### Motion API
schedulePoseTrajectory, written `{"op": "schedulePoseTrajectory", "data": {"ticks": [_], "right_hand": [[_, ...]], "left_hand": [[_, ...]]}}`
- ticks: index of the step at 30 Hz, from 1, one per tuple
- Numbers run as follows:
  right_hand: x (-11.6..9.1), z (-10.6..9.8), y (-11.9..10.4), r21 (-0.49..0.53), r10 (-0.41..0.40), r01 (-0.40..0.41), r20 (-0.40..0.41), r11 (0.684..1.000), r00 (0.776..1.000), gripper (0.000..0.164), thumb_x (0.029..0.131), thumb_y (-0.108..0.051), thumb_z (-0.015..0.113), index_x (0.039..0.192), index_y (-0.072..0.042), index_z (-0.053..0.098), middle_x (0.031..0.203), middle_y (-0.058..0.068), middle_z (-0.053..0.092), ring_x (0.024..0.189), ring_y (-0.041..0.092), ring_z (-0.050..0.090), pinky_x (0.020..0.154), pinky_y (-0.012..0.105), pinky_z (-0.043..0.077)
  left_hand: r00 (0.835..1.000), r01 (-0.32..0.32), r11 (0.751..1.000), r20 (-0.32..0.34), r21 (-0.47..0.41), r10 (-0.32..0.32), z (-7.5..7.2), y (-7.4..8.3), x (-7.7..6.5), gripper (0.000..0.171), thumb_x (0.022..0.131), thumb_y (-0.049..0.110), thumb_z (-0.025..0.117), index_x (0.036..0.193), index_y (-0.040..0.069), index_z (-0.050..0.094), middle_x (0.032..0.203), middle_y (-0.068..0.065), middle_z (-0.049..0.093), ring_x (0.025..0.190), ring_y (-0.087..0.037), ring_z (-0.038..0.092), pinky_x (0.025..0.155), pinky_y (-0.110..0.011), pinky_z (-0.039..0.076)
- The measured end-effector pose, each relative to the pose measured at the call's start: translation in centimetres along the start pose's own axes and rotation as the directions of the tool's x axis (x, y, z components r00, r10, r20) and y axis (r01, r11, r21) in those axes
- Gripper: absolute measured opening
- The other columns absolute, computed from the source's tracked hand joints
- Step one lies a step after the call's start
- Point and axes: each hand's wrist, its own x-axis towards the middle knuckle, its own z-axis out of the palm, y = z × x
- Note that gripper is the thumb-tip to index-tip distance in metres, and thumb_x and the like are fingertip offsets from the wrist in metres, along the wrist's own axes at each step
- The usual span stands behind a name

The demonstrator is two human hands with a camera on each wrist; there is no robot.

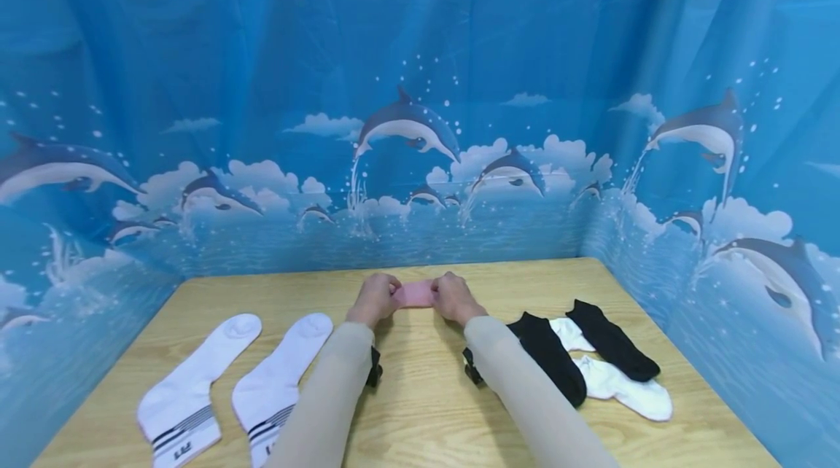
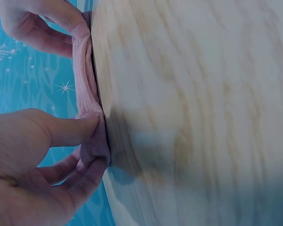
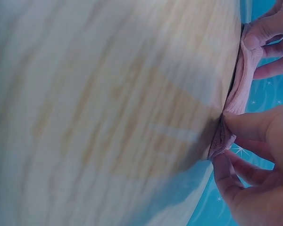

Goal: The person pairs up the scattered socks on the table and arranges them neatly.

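Near the far edge of the table, a pink ribbed sock [image 1: 415, 294] is stretched sideways between both hands. My left hand [image 1: 377, 298] pinches its left end between thumb and fingers, and the left wrist view shows that sock [image 2: 86, 87] bunched under the thumb. The opposite end is pinched by my right hand [image 1: 455, 297]; in the right wrist view the right hand [image 3: 259, 157] has thumb above and fingers below the knit. Parts of the sock are covered by the fingers.
Two long white socks with black stripes, one farther left [image 1: 190, 380] and one nearer [image 1: 282, 373], lie flat on the wooden table [image 1: 420, 395]. To the right, black ankle socks [image 1: 613, 340] overlap white ones [image 1: 623, 389]. A blue dolphin-print curtain [image 1: 407, 38] surrounds the table's back and sides.
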Motion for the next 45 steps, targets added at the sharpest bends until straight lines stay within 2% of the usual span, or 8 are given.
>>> {"op": "schedulePoseTrajectory", "data": {"ticks": [4, 11, 18, 26, 33, 37, 40, 45], "right_hand": [[0.0, 0.0, 0.0, 0.008, 0.006, -0.006, -0.001, 1.000, 1.000, 0.025, 0.101, -0.008, 0.062, 0.121, 0.000, 0.073, 0.116, 0.018, 0.068, 0.114, 0.034, 0.062, 0.104, 0.047, 0.053], [0.2, 0.2, 0.1, 0.026, 0.010, -0.010, -0.004, 1.000, 1.000, 0.024, 0.101, -0.008, 0.061, 0.119, 0.001, 0.074, 0.115, 0.018, 0.067, 0.114, 0.034, 0.061, 0.103, 0.047, 0.053], [0.2, 0.3, 0.2, 0.014, 0.010, -0.010, 0.000, 1.000, 1.000, 0.019, 0.101, -0.008, 0.062, 0.111, -0.001, 0.077, 0.107, 0.015, 0.067, 0.104, 0.030, 0.060, 0.095, 0.046, 0.052], [0.4, 0.4, 0.2, 0.003, 0.022, -0.022, -0.006, 1.000, 1.000, 0.027, 0.100, -0.007, 0.062, 0.124, 0.000, 0.072, 0.119, 0.018, 0.067, 0.117, 0.034, 0.062, 0.105, 0.046, 0.053], [0.5, 0.3, 0.3, 0.005, 0.020, -0.020, -0.008, 1.000, 1.000, 0.027, 0.101, -0.007, 0.062, 0.124, 0.000, 0.072, 0.120, 0.018, 0.067, 0.117, 0.034, 0.061, 0.105, 0.046, 0.053], [0.5, 0.2, 0.4, 0.009, 0.001, -0.001, -0.008, 1.000, 1.000, 0.026, 0.100, -0.008, 0.063, 0.123, 0.001, 0.072, 0.119, 0.018, 0.068, 0.115, 0.034, 0.062, 0.104, 0.046, 0.053], [0.3, -0.2, 0.2, 0.029, -0.023, 0.023, -0.011, 0.999, 1.000, 0.026, 0.100, -0.008, 0.064, 0.122, 0.003, 0.071, 0.117, 0.019, 0.069, 0.113, 0.034, 0.064, 0.103, 0.046, 0.054], [-0.4, -2.1, -0.4, 0.071, -0.017, 0.018, -0.004, 0.997, 1.000, 0.028, 0.101, -0.011, 0.063, 0.125, 0.003, 0.068, 0.124, 0.021, 0.066, 0.118, 0.036, 0.062, 0.106, 0.048, 0.052]], "left_hand": [[1.000, -0.008, 1.000, -0.014, 0.014, 0.009, 0.2, -0.1, 0.3, 0.028, 0.091, 0.003, 0.072, 0.119, 0.003, 0.075, 0.124, -0.016, 0.072, 0.123, -0.035, 0.063, 0.107, -0.046, 0.052], [0.999, 0.033, 0.999, -0.014, -0.009, -0.033, 0.6, 0.0, 0.5, 0.029, 0.092, 0.000, 0.070, 0.120, 0.004, 0.074, 0.127, -0.015, 0.071, 0.126, -0.035, 0.062, 0.108, -0.047, 0.052], [0.999, 0.043, 0.999, -0.004, -0.009, -0.043, 0.7, 0.1, 0.5, 0.031, 0.092, -0.001, 0.069, 0.122, 0.004, 0.073, 0.129, -0.015, 0.070, 0.127, -0.035, 0.062, 0.107, -0.047, 0.053], [0.999, 0.044, 0.999, -0.007, -0.014, -0.044, 0.7, 0.1, 0.7, 0.030, 0.093, -0.001, 0.069, 0.121, 0.005, 0.074, 0.128, -0.014, 0.071, 0.126, -0.034, 0.062, 0.107, -0.047, 0.052], [1.000, 0.029, 1.000, -0.012, 0.001, -0.029, 0.6, 0.1, 0.9, 0.030, 0.092, 0.000, 0.071, 0.121, 0.005, 0.074, 0.127, -0.014, 0.071, 0.125, -0.034, 0.063, 0.107, -0.047, 0.053], [1.000, 0.004, 1.000, -0.006, 0.012, -0.004, 0.3, 0.2, 0.7, 0.032, 0.091, 0.002, 0.072, 0.123, 0.003, 0.073, 0.130, -0.016, 0.070, 0.128, -0.036, 0.062, 0.109, -0.047, 0.051], [1.000, 0.014, 1.000, 0.013, -0.009, -0.014, -0.2, 0.5, 0.5, 0.038, 0.092, 0.002, 0.071, 0.129, 0.002, 0.069, 0.134, -0.017, 0.068, 0.129, -0.036, 0.061, 0.109, -0.048, 0.051], [1.000, 0.011, 0.999, -0.024, -0.040, -0.012, -1.4, 1.8, 0.1, 0.040, 0.094, 0.000, 0.066, 0.134, 0.004, 0.066, 0.138, -0.018, 0.066, 0.125, -0.035, 0.063, 0.104, -0.049, 0.054]]}}
